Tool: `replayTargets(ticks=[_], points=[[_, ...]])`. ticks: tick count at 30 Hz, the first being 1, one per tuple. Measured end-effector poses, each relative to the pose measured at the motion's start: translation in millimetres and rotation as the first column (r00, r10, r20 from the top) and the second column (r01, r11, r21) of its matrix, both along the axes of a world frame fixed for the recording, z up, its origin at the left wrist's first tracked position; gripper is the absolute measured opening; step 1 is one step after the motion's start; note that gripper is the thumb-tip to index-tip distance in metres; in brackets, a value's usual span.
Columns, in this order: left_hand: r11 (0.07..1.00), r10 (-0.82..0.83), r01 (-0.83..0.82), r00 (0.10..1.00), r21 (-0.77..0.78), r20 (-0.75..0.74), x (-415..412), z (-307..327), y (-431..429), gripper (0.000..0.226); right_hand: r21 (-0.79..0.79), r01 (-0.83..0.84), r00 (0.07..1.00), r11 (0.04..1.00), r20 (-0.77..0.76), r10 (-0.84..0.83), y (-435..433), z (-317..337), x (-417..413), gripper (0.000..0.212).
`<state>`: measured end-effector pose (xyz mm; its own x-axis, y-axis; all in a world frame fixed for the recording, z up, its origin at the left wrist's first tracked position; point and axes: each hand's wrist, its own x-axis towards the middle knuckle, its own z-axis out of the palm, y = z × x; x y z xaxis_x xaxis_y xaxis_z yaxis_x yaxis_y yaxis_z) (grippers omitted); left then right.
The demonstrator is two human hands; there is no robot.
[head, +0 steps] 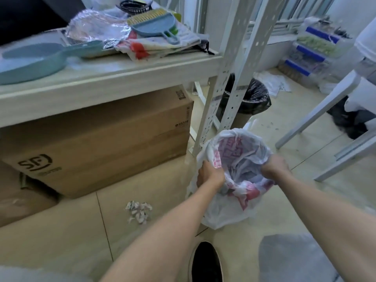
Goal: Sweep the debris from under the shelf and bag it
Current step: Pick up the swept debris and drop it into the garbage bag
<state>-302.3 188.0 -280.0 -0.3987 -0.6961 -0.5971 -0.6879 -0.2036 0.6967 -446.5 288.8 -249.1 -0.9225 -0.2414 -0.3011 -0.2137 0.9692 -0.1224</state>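
Your left hand (209, 175) and your right hand (274, 166) each grip the rim of the white plastic bag (223, 208). Their fingers curl round the film and hold its mouth wide open between them. The bag, printed in red, is low over the floor (162, 186), just beside the front corner post of the shelf (101, 78); whether its bottom touches the tiles is not clear. The debris (138, 212), a small heap of crumpled paper scraps, lies on the floor near the bag's left side. It is in front of the cardboard box (101, 139) that sits under the shelf board. Near the shelf's right end a small blue dustpan (156, 25) rests on a pile of bags. Behind the post stands a black-lined bin (254, 98).
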Motion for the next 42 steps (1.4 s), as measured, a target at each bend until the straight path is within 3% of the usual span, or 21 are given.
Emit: replayTargets(ticks=[8, 11, 13, 16, 19, 21, 23, 28, 32, 34, 36, 42], points=[[0.994, 0.036, -0.033, 0.999, -0.108, 0.025, 59.7, 8.3, -40.0, 0.042, -0.012, -0.147, 0.986, 0.989, 0.074, 0.147, -35.5, 6.6, 39.4, 0.009], [0.99, -0.034, 0.035, 0.999, -0.136, 0.008, 75.6, 16.5, -58.5, 0.049, 0.072, -0.191, 0.98, 0.979, 0.071, 0.186, -45.7, 15.3, 48.8, 0.019], [0.987, -0.053, 0.052, 0.999, -0.15, 0.002, 87.1, 22.2, -71.8, 0.045, 0.119, -0.219, 0.973, 0.969, -0.041, 0.225, -56.4, 25.4, 58.9, 0.029], [0.978, -0.018, 0.019, 1.0, -0.21, 0.005, 114.9, 23.8, -95.5, 0.028, -0.016, -0.314, 0.932, 0.949, -0.196, 0.305, -86.4, 41.1, 84.7, 0.025], [0.951, -0.049, 0.098, 0.984, -0.293, 0.171, 159.3, 12.2, -120.0, 0.039, -0.218, -0.527, 0.847, 0.822, -0.22, 0.484, -130.8, 49.2, 121.8, 0.024], [0.931, -0.098, 0.197, 0.946, -0.307, 0.309, 191.2, -4.0, -132.2, 0.051, -0.343, -0.601, 0.793, 0.722, -0.141, 0.592, -158.4, 42.4, 152.1, 0.024], [0.908, -0.185, 0.318, 0.888, -0.273, 0.42, 217.8, -25.9, -139.2, 0.062, -0.366, -0.643, 0.729, 0.673, -0.022, 0.684, -180.7, 21.1, 181.0, 0.02], [0.819, -0.392, 0.548, 0.751, -0.17, 0.531, 250.7, -92.7, -143.7, 0.085, -0.102, -0.792, 0.54, 0.602, 0.342, 0.769, -196.1, -82.7, 231.2, 0.039], [0.742, -0.513, 0.652, 0.701, -0.154, 0.496, 251.2, -143.8, -148.7, 0.101, -0.012, -0.786, 0.539, 0.618, 0.475, 0.695, -179.2, -159.5, 253.1, 0.053], [0.737, -0.533, 0.659, 0.702, -0.149, 0.472, 249.3, -162.3, -150.7, 0.105, -0.058, -0.793, 0.502, 0.606, 0.499, 0.706, -172.0, -185.2, 264.5, 0.07], [0.725, -0.524, 0.657, 0.72, -0.204, 0.455, 246.8, -176.4, -151.5, 0.097, -0.131, -0.819, 0.456, 0.559, 0.441, 0.773, -168.5, -204.7, 274.3, 0.073], [0.803, -0.432, 0.531, 0.832, -0.271, 0.349, 244.2, -189.7, -151.6, 0.054, -0.213, -0.793, 0.493, 0.57, 0.326, 0.807, -180.2, -214.4, 273.8, 0.049]])
